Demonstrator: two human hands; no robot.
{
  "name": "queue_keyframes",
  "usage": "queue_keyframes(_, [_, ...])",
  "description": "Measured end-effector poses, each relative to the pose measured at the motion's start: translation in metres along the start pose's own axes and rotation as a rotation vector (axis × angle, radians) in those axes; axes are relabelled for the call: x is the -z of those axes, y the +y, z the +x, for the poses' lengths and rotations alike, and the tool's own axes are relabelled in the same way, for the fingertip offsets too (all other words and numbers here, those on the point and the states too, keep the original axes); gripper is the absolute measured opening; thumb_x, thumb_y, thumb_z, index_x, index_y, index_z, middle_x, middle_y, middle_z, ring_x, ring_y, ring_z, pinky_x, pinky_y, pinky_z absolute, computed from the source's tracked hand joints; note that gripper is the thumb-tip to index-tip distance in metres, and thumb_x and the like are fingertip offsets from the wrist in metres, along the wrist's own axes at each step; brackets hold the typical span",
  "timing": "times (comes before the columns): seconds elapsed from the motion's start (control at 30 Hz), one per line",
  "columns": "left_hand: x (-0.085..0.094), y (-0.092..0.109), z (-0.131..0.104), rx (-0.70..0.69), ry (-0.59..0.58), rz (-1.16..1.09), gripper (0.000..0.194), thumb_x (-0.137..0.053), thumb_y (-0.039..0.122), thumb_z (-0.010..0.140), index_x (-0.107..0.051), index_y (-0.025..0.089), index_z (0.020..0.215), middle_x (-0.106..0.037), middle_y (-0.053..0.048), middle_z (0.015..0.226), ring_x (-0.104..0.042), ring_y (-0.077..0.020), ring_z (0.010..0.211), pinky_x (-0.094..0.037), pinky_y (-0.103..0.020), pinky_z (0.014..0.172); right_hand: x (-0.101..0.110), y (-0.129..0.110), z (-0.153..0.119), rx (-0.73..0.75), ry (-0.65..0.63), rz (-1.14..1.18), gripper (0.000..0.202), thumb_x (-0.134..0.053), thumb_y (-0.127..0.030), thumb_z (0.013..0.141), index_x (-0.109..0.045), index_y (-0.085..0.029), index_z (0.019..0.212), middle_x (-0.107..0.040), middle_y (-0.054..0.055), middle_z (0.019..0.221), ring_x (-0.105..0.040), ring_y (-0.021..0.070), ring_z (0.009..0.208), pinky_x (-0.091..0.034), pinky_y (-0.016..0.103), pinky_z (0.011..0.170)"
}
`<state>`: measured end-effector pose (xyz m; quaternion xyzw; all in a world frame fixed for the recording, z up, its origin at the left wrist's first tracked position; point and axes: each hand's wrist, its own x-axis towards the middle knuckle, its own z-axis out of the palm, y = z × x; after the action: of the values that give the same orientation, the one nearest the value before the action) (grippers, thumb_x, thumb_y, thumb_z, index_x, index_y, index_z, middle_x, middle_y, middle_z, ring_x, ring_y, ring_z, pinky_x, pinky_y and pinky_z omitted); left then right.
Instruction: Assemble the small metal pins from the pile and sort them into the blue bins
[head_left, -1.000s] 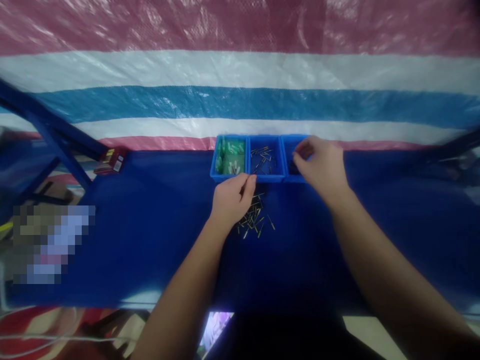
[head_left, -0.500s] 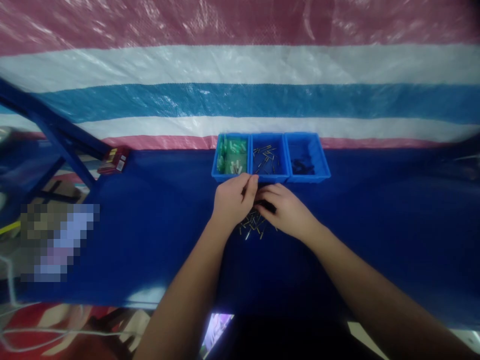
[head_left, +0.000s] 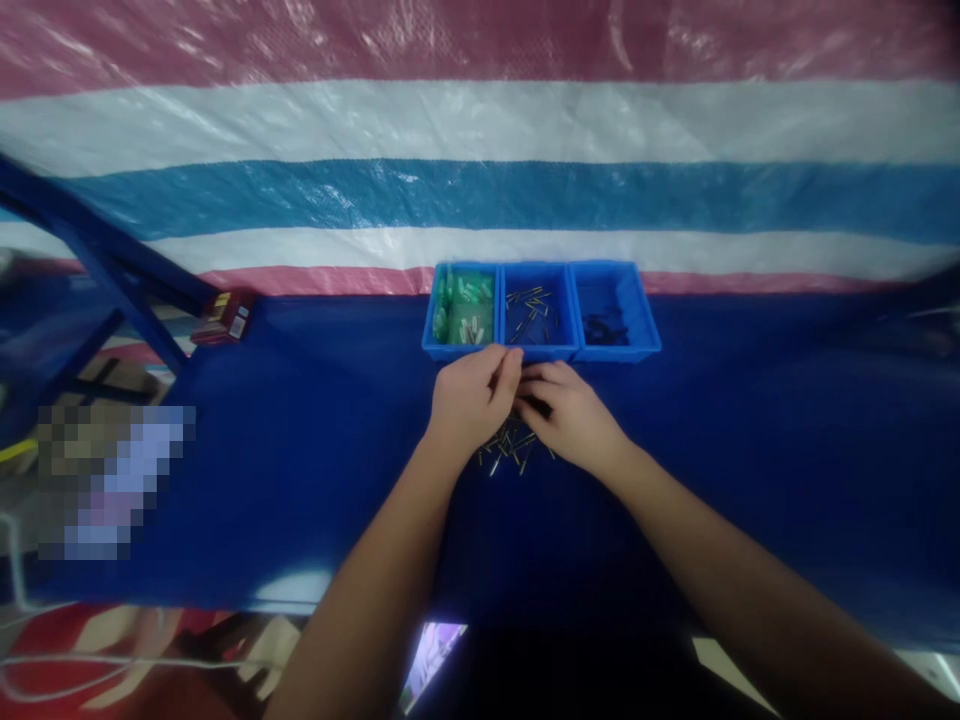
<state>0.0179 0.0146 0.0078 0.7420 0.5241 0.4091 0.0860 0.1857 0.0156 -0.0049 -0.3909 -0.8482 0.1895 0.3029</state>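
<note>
Hiding any grip, the hands (head_left: 471, 402) partly cover slender metal pieces (head_left: 510, 446).

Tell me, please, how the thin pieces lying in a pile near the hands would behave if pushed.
The thin pieces would probably slide apart, since they lie loose and crisscrossed on the blue table. They are likely stiff: those visible look straight and glint like metal. A few might roll, being slender.
</note>
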Motion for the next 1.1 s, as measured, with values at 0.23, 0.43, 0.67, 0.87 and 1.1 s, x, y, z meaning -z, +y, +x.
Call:
queue_keyframes(0.23, [-0.001, 0.001, 0.0, 0.003, -0.013, -0.013, 0.033, -0.045, 0.033, 0.101, -0.067, 0.017, 0.082, -0.07, -0.002, 0.072, -0.065, -0.0127, 0.067, -0.046, -0.025, 0.065, -0.001, -0.001, 0.0, -0.074, 0.079, 0.028, 0.012, -0.06, -0.013, 0.09, -0.071, -0.019, 0.092, -0.071, 0.008, 0.102, -0.064, 0.0244, 0.097, -0.053, 0.041, 0.088])
queue_keyframes(0.43, [-0.001, 0.003, 0.001, 0.007, -0.057, -0.05, 0.027, -0.049, 0.034, 0.099, -0.068, 0.019, 0.087, -0.068, 0.0, 0.072, -0.063, -0.0122, 0.066, -0.046, -0.025, 0.065, 0.001, -0.005, -0.001, -0.209, 0.283, 0.005, 0.01, -0.058, -0.02, 0.092, -0.067, -0.02, 0.093, -0.073, 0.006, 0.09, -0.067, 0.0216, 0.083, -0.055, 0.037, 0.077])
queue_keyframes(0.67, [-0.003, 0.005, -0.001, 0.004, -0.16, -0.13, 0.019, -0.059, 0.034, 0.094, -0.068, 0.023, 0.106, -0.069, 0.002, 0.073, -0.065, -0.0121, 0.068, -0.048, -0.024, 0.066, 0.002, -0.01, 0.0, -0.409, 0.506, 0.313, 0.007, -0.063, -0.027, 0.089, -0.065, -0.021, 0.092, -0.072, 0.003, 0.084, -0.068, 0.017, 0.072, -0.056, 0.032, 0.065])
queue_keyframes(0.87, [-0.004, 0.003, -0.002, -0.001, -0.158, -0.1, 0.017, -0.059, 0.031, 0.095, -0.067, 0.023, 0.108, -0.071, 0.001, 0.078, -0.066, -0.0122, 0.069, -0.048, -0.024, 0.066, 0.002, -0.012, 0.004, -0.484, 0.563, 0.551, 0.01, -0.068, -0.029, 0.087, -0.065, -0.019, 0.087, -0.07, 0.003, 0.079, -0.066, 0.015, 0.067, -0.056, 0.03, 0.06])
queue_keyframes(1.1, [-0.002, 0.003, 0.0, 0.004, -0.195, -0.041, 0.018, -0.048, 0.029, 0.1, -0.064, 0.021, 0.102, -0.073, -0.002, 0.086, -0.069, -0.0158, 0.078, -0.048, -0.026, 0.07, 0.002, -0.014, 0.003, -0.418, 0.483, 0.545, 0.015, -0.069, -0.026, 0.085, -0.069, -0.02, 0.099, -0.071, 0.003, 0.086, -0.067, 0.0158, 0.076, -0.057, 0.032, 0.069])
